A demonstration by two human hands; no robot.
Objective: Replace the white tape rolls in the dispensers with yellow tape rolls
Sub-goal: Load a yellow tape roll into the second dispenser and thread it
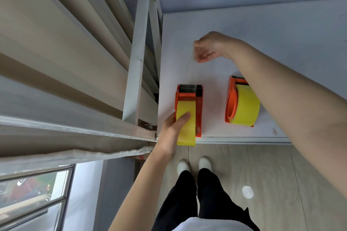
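Grips the yellow tape roll (187, 107) in the near-left dispenser (189, 96) with the left hand (173, 127), at the table (262, 43) edge; pinches its faint drawn-out tape end (188, 69) farther off with the right hand (210, 47). Looks like threading; calls next for laying the strip across the cutter (190, 87)

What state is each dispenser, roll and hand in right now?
left dispenser: on table's near edge, loaded.
left roll: yellow, mounted, gripped by left hand.
tape strip: faint, drawn from left dispenser up to right hand.
right dispenser: on table, loaded, untouched.
right roll: yellow, mounted.
left hand: grips left roll.
right hand: pinches tape strip's end.
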